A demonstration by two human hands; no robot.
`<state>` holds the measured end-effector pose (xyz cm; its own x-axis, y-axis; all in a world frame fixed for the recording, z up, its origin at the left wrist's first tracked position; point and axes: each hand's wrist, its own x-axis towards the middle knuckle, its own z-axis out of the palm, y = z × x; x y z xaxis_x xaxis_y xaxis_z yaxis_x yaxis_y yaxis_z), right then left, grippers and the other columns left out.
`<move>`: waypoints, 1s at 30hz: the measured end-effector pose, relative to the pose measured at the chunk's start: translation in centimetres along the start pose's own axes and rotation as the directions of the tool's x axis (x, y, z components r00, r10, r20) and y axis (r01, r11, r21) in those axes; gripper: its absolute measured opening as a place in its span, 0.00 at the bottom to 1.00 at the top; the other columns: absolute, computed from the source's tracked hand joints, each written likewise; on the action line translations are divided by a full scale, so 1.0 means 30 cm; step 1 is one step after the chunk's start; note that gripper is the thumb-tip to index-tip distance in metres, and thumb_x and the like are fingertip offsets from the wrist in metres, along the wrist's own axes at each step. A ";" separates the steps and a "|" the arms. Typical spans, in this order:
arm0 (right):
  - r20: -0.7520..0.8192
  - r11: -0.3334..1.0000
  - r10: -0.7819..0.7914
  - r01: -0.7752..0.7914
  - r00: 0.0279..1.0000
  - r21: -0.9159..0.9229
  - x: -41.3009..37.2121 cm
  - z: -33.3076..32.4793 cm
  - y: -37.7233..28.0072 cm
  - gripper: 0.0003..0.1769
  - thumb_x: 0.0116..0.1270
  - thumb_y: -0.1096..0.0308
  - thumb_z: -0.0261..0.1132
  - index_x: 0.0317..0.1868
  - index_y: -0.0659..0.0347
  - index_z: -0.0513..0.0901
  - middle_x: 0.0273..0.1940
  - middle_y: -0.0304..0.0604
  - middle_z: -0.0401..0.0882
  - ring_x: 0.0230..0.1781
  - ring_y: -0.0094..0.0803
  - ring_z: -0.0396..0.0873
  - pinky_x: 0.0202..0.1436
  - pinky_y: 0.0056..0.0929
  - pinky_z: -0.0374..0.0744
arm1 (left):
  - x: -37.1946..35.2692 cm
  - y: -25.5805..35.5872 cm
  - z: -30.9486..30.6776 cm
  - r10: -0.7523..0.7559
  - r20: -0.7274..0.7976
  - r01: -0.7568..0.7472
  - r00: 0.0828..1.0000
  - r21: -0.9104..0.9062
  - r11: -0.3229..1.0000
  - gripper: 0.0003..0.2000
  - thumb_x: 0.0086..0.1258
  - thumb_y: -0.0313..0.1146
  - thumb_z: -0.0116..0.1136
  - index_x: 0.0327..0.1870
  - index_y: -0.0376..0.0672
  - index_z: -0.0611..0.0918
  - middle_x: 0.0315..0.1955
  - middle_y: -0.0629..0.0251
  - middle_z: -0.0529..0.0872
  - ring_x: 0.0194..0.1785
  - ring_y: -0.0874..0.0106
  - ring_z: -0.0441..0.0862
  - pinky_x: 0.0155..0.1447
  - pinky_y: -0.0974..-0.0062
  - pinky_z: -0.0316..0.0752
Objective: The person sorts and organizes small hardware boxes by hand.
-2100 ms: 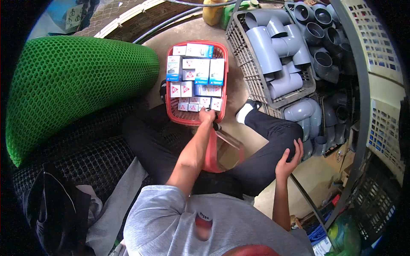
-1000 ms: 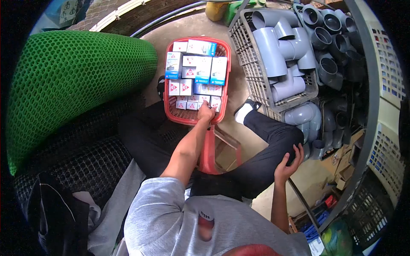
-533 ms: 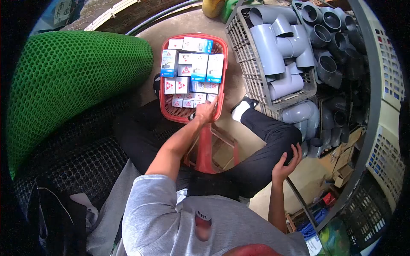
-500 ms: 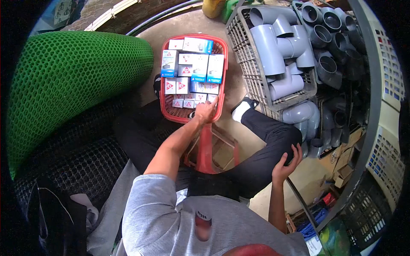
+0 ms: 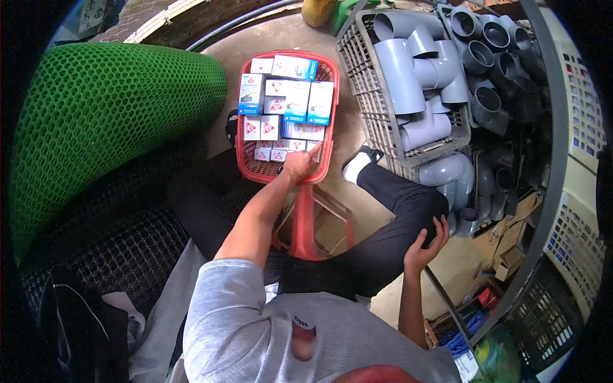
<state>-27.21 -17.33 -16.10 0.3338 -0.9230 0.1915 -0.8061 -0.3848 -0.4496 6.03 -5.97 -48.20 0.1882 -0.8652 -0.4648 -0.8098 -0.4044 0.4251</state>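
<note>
Left grip [image 5: 298, 165] — index finger extended to a small white box [image 5: 311, 145] at the near right corner of the red basket [image 5: 334, 115]; whether the fingers are clamped on that box cannot be told. Right grip [image 5: 421, 247], fingers apart, rests against the right knee [image 5: 429, 205]. Small white boxes [image 5: 262, 154] line the basket's near edge; taller blue-and-white boxes [image 5: 251, 96] stand toward its left and right edges — another lies along the far edge. Beyond the right edge, a crate [image 5: 440, 149] holds grey pipe fittings [image 5: 400, 73].
</note>
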 end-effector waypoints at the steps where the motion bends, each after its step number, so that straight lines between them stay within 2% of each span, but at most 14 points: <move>1: 0.003 1.000 -0.004 0.004 1.000 0.005 -0.001 0.001 -0.001 0.21 0.80 0.61 0.59 0.64 0.66 0.78 0.72 0.57 0.70 0.75 0.55 0.67 0.79 0.58 0.62 | 0.001 -0.005 0.002 -0.011 -0.036 0.011 0.999 -0.002 1.000 0.42 0.72 0.36 0.58 0.86 0.66 0.53 0.29 0.55 0.91 0.31 0.54 0.90 0.31 0.54 0.81; 5: 0.007 1.000 0.001 -0.001 1.000 -0.005 0.001 0.000 0.006 0.21 0.79 0.64 0.59 0.65 0.66 0.77 0.72 0.57 0.71 0.75 0.55 0.67 0.79 0.58 0.62 | 0.043 0.014 -0.019 0.003 -0.004 -0.003 1.000 0.021 1.000 0.42 0.72 0.36 0.57 0.86 0.66 0.53 0.32 0.54 0.91 0.33 0.54 0.91 0.34 0.53 0.83; 12: -0.034 0.999 -0.034 0.035 0.999 0.018 0.008 0.005 -0.013 0.20 0.76 0.71 0.60 0.66 0.66 0.77 0.71 0.54 0.73 0.74 0.52 0.70 0.79 0.51 0.63 | 0.030 0.078 -0.049 -0.192 0.108 0.194 0.975 -0.008 0.981 0.37 0.76 0.39 0.54 0.85 0.69 0.57 0.43 0.53 0.92 0.45 0.54 0.92 0.47 0.53 0.86; 16: -0.069 0.998 -0.066 0.067 0.995 0.003 0.011 -0.018 -0.069 0.22 0.73 0.72 0.61 0.66 0.64 0.77 0.70 0.54 0.75 0.73 0.55 0.70 0.77 0.55 0.65 | -0.090 0.101 -0.135 -0.238 -0.023 0.225 0.971 -0.240 0.944 0.26 0.73 0.43 0.61 0.73 0.57 0.78 0.42 0.52 0.92 0.47 0.54 0.92 0.50 0.54 0.85; 18: -0.090 0.966 -0.258 0.255 0.962 -0.042 0.023 -0.029 -0.132 0.24 0.71 0.75 0.62 0.66 0.65 0.77 0.67 0.54 0.78 0.70 0.56 0.74 0.77 0.54 0.67 | -0.156 0.164 -0.213 -0.282 -0.165 0.148 0.945 -0.554 0.819 0.20 0.71 0.47 0.66 0.61 0.51 0.86 0.41 0.49 0.92 0.46 0.53 0.92 0.48 0.54 0.85; 19: -0.143 0.948 -0.286 0.301 0.948 0.102 0.031 -0.022 -0.174 0.25 0.68 0.78 0.63 0.66 0.67 0.77 0.65 0.55 0.80 0.69 0.56 0.76 0.76 0.53 0.68 | -0.202 0.225 -0.306 -0.249 -0.260 0.022 0.933 -0.650 0.760 0.21 0.71 0.50 0.68 0.56 0.45 0.88 0.38 0.54 0.93 0.43 0.57 0.92 0.48 0.57 0.85; 20: -0.112 0.938 -0.238 0.258 0.965 0.231 0.020 -0.014 -0.221 0.26 0.69 0.78 0.64 0.67 0.67 0.77 0.65 0.55 0.79 0.70 0.53 0.75 0.75 0.50 0.69 | -0.288 0.343 -0.501 -0.291 0.018 0.158 0.957 -0.871 0.465 0.21 0.76 0.51 0.65 0.57 0.42 0.86 0.34 0.62 0.92 0.39 0.61 0.91 0.50 0.60 0.85; 21: 0.078 0.847 -0.046 -0.003 0.996 0.531 -0.012 0.019 -0.240 0.30 0.73 0.76 0.65 0.74 0.67 0.69 0.69 0.54 0.76 0.70 0.45 0.76 0.75 0.45 0.71 | -0.334 0.408 -0.580 -0.210 0.058 0.113 0.976 -0.958 0.265 0.22 0.80 0.50 0.61 0.61 0.41 0.85 0.40 0.65 0.90 0.47 0.65 0.88 0.58 0.64 0.82; 22: 0.180 0.593 -0.042 -0.120 0.983 0.796 -0.018 0.065 -0.260 0.40 0.75 0.70 0.66 0.81 0.64 0.57 0.74 0.53 0.71 0.71 0.42 0.74 0.76 0.41 0.70 | -0.350 0.437 -0.576 -0.124 -0.159 -0.118 0.979 -0.950 0.290 0.23 0.82 0.49 0.58 0.67 0.43 0.82 0.52 0.60 0.88 0.61 0.66 0.83 0.69 0.65 0.75; 23: 0.314 0.383 -0.073 -0.264 0.946 0.885 -0.018 0.091 -0.268 0.46 0.77 0.60 0.67 0.85 0.55 0.49 0.77 0.55 0.65 0.74 0.45 0.71 0.74 0.46 0.72 | -0.418 0.520 -0.670 -0.015 -0.136 -0.132 0.991 -0.979 0.153 0.27 0.84 0.52 0.52 0.73 0.44 0.78 0.64 0.57 0.83 0.72 0.67 0.74 0.78 0.65 0.64; 25: 0.636 -0.253 -0.096 -0.637 0.766 0.728 -0.027 0.113 -0.320 0.44 0.79 0.44 0.63 0.85 0.41 0.51 0.80 0.51 0.61 0.78 0.46 0.66 0.68 0.60 0.79 | -0.534 0.691 -0.858 0.141 -0.209 -0.231 0.968 -0.960 0.158 0.30 0.83 0.53 0.50 0.77 0.43 0.73 0.70 0.57 0.80 0.76 0.64 0.71 0.81 0.63 0.59; 26: 0.775 -0.457 -0.214 -0.762 0.595 0.458 -0.034 0.142 -0.265 0.40 0.80 0.44 0.60 0.84 0.47 0.56 0.75 0.48 0.70 0.75 0.47 0.71 0.70 0.60 0.79 | -0.586 0.773 -0.945 0.232 -0.227 -0.263 0.946 -0.955 0.136 0.30 0.83 0.52 0.51 0.77 0.42 0.73 0.70 0.57 0.81 0.77 0.64 0.72 0.82 0.62 0.59; 28: 0.579 -0.627 -0.297 -0.612 0.760 0.482 0.009 0.105 -0.283 0.35 0.81 0.49 0.59 0.80 0.53 0.63 0.68 0.47 0.79 0.70 0.48 0.76 0.70 0.57 0.79 | -0.646 0.873 -1.098 0.230 -0.369 -0.427 0.901 -0.658 0.620 0.27 0.76 0.45 0.59 0.72 0.43 0.79 0.67 0.58 0.84 0.68 0.67 0.80 0.72 0.66 0.72; 30: 0.538 -0.708 -0.285 -0.553 0.793 0.440 0.042 0.015 -0.281 0.31 0.82 0.51 0.55 0.77 0.59 0.68 0.62 0.50 0.84 0.63 0.50 0.82 0.69 0.53 0.81 | -0.684 0.999 -1.287 0.201 -0.454 -0.451 0.868 -0.549 0.703 0.20 0.70 0.32 0.64 0.62 0.38 0.85 0.59 0.58 0.89 0.63 0.67 0.84 0.69 0.67 0.75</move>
<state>-19.79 -15.25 -12.45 0.7577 -0.6245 -0.1894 0.6008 0.7808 -0.1712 -0.65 -11.77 4.07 0.2527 -0.9669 0.0351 -0.3492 -0.0573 0.9353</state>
